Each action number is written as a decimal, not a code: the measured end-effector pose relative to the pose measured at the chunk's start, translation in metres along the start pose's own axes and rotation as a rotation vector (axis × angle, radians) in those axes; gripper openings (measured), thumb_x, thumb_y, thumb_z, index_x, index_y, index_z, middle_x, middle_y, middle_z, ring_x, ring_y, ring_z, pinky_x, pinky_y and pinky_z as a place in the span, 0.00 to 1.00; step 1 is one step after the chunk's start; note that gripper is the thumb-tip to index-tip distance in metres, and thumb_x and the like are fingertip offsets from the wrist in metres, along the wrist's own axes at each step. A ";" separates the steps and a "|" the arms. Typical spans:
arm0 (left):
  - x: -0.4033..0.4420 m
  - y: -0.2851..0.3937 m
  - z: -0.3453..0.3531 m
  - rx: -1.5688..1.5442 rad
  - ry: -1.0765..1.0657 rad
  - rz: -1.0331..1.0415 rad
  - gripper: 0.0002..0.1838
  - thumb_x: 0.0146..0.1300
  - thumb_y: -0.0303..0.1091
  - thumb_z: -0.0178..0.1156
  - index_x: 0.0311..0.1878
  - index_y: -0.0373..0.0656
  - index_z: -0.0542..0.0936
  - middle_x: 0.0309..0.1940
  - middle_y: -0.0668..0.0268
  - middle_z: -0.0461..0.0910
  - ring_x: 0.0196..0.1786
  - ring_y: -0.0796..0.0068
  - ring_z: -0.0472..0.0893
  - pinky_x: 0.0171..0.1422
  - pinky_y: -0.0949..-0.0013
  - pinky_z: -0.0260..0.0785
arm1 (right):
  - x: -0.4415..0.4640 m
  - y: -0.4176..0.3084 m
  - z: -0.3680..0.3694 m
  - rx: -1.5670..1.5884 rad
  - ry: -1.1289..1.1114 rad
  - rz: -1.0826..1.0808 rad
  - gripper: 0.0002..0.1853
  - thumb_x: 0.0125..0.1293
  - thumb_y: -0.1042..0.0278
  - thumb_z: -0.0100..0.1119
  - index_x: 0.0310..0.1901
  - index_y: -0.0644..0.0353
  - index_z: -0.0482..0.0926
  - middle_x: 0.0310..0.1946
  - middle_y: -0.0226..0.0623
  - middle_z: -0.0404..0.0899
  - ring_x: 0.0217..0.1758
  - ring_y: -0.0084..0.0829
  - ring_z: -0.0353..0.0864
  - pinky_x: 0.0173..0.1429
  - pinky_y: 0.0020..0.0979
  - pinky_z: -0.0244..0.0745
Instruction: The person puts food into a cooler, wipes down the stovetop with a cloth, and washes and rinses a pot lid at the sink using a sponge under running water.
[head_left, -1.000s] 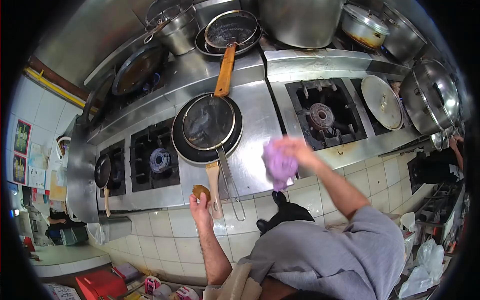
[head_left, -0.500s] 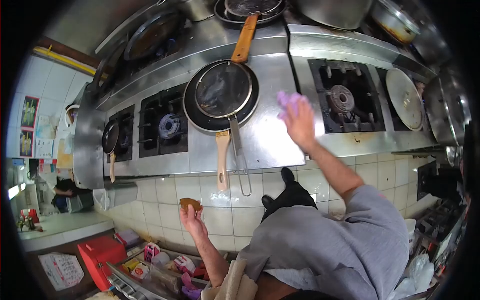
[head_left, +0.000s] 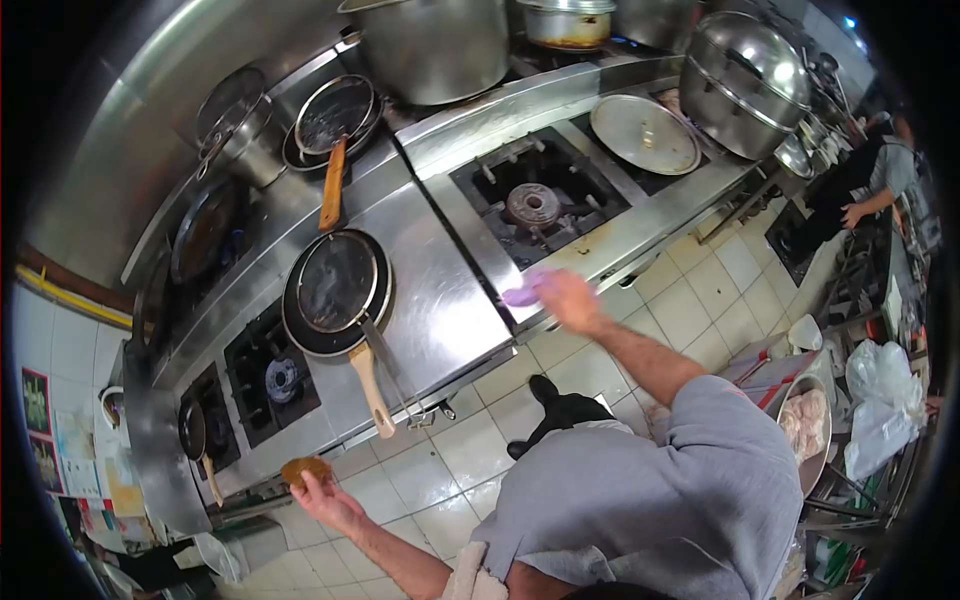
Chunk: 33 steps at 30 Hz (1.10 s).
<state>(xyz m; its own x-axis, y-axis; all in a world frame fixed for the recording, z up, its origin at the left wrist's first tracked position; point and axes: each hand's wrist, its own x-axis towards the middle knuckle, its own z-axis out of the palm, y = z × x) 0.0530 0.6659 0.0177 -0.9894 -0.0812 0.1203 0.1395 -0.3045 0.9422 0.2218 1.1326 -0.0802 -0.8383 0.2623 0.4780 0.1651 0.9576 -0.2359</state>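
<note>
My right hand is closed on a crumpled purple cloth, at the front edge of the steel stove top, just right of the seam between two sections. My left hand grips a brown, flattish, rounded piece between thumb and fingers, held above the floor in front of the stove. What that piece is made of I cannot make out. Between the hands, a black frying pan rests on the stove top with a round mesh strainer lying in it. Both handles stick out over the front edge.
A gas burner lies beyond my right hand, another burner left of the pan. A round metal lid, a large pot and a domed steamer stand at the back. Another person is at far right.
The view has turned to the right. My right hand with the purple cloth has gone from the middle of the steel top to its front edge by the seam. My left hand still holds the brown piece.
</note>
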 end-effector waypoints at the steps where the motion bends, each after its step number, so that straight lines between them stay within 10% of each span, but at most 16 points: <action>1: -0.003 0.004 -0.001 0.000 0.018 0.026 0.12 0.65 0.33 0.52 0.50 0.41 0.68 0.41 0.62 0.76 0.42 0.70 0.77 0.46 0.67 0.72 | -0.015 0.044 -0.008 -0.069 -0.035 0.018 0.10 0.53 0.69 0.51 0.39 0.57 0.75 0.40 0.40 0.76 0.45 0.42 0.74 0.49 0.42 0.70; 6: -0.026 0.030 0.024 0.047 0.013 0.106 0.14 0.66 0.33 0.52 0.52 0.39 0.67 0.41 0.60 0.75 0.43 0.70 0.77 0.45 0.67 0.72 | -0.030 0.190 -0.060 -0.446 -0.023 0.661 0.13 0.58 0.62 0.53 0.42 0.57 0.75 0.38 0.43 0.74 0.42 0.45 0.73 0.45 0.45 0.71; 8: -0.035 0.044 0.044 0.086 0.031 0.166 0.14 0.66 0.33 0.51 0.52 0.39 0.67 0.42 0.60 0.75 0.43 0.70 0.76 0.45 0.68 0.72 | -0.006 0.228 -0.076 -0.014 0.041 1.131 0.15 0.58 0.59 0.55 0.43 0.59 0.76 0.40 0.46 0.75 0.42 0.48 0.74 0.46 0.43 0.71; 13: -0.053 0.060 0.128 0.105 0.117 0.294 0.15 0.67 0.34 0.50 0.53 0.38 0.66 0.43 0.59 0.75 0.45 0.69 0.76 0.48 0.67 0.71 | 0.072 0.266 -0.080 0.303 0.358 0.671 0.15 0.60 0.60 0.55 0.46 0.55 0.77 0.39 0.52 0.74 0.45 0.50 0.75 0.50 0.40 0.70; 20: -0.077 0.029 0.293 0.154 -0.200 0.324 0.16 0.66 0.33 0.51 0.55 0.39 0.67 0.42 0.61 0.75 0.43 0.70 0.76 0.51 0.64 0.70 | 0.208 0.334 -0.019 -0.088 -0.030 0.438 0.22 0.59 0.72 0.47 0.57 0.61 0.65 0.50 0.54 0.67 0.53 0.50 0.67 0.57 0.47 0.65; 25: -0.090 0.007 0.328 0.193 -0.245 0.266 0.16 0.65 0.32 0.53 0.54 0.38 0.67 0.42 0.59 0.75 0.42 0.70 0.76 0.51 0.65 0.68 | 0.142 0.312 -0.017 -0.161 -0.338 0.525 0.17 0.57 0.68 0.47 0.46 0.68 0.74 0.47 0.48 0.71 0.51 0.48 0.69 0.59 0.49 0.64; 31: -0.084 -0.013 0.323 0.070 -0.345 0.126 0.16 0.65 0.31 0.51 0.56 0.39 0.67 0.43 0.61 0.75 0.43 0.71 0.76 0.51 0.67 0.67 | 0.006 0.239 -0.056 -0.088 -0.213 0.531 0.13 0.56 0.72 0.48 0.43 0.65 0.75 0.45 0.47 0.70 0.48 0.47 0.69 0.42 0.43 0.73; 33: -0.081 -0.028 0.336 -0.001 -0.398 0.083 0.17 0.65 0.31 0.51 0.56 0.39 0.67 0.43 0.63 0.76 0.43 0.73 0.76 0.52 0.67 0.67 | -0.024 0.197 0.007 0.152 -0.099 0.548 0.16 0.55 0.71 0.50 0.47 0.64 0.71 0.48 0.49 0.68 0.52 0.48 0.68 0.50 0.42 0.73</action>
<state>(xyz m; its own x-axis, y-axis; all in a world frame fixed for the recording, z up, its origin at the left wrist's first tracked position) 0.1153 1.0003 0.0866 -0.9128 0.2679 0.3081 0.2198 -0.3135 0.9238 0.2711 1.3146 -0.1439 -0.6970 0.6962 0.1717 0.5189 0.6550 -0.5493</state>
